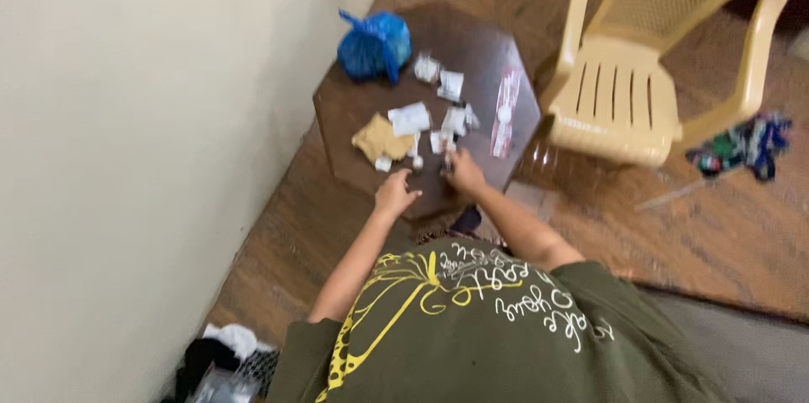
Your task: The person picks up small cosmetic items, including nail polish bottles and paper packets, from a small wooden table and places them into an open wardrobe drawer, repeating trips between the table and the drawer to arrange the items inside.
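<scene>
My left hand (396,192) rests at the near edge of a small dark wooden table (489,53), fingers loosely curled, just short of a small dark piece (417,165). My right hand (465,172) lies beside it with its fingertips pinched on another small dark item (445,160). Just beyond the hands lie several small white packets (410,118), a tan crumpled wrapper (379,138) and a long pink and white packet (506,112). A knotted blue plastic bag (373,45) sits at the table's far left. The picture is blurred.
A cream plastic chair (624,100) stands right of the table. A pale wall (126,159) runs along the left. A multicoloured cloth (746,146) lies on the wooden floor at right. Black and white clothes (223,357) are heaped at the bottom left.
</scene>
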A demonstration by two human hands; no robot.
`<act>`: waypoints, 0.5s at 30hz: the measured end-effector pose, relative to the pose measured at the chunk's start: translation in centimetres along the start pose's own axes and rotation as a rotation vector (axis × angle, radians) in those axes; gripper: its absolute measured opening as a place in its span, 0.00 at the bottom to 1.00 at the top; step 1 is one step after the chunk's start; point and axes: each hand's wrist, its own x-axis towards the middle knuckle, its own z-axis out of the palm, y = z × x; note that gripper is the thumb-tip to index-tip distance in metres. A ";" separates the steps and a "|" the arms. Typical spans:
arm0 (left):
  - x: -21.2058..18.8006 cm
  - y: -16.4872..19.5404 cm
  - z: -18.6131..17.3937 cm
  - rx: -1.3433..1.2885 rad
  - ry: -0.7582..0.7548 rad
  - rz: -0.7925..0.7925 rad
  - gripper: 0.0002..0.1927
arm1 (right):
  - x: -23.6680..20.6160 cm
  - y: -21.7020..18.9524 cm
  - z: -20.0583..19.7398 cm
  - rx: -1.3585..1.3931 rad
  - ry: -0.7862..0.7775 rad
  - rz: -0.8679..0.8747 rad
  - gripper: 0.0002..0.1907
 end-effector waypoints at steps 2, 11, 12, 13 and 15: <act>3.4 1.0 0.5 0.259 0.043 0.084 0.33 | 1.6 0.4 -0.6 0.011 -0.117 -0.099 0.28; 8.9 1.8 2.9 0.407 -0.160 0.012 0.32 | 4.1 5.7 -0.1 -0.087 -0.091 -0.322 0.07; 8.9 1.9 3.1 0.388 -0.142 0.021 0.30 | 3.4 6.4 0.1 -0.021 -0.059 -0.264 0.07; 8.7 2.0 3.4 0.420 -0.187 -0.007 0.25 | 2.3 7.1 0.2 0.020 -0.001 -0.215 0.07; 9.3 1.9 3.3 0.457 -0.219 0.018 0.19 | 1.0 8.0 0.1 0.170 0.130 -0.073 0.10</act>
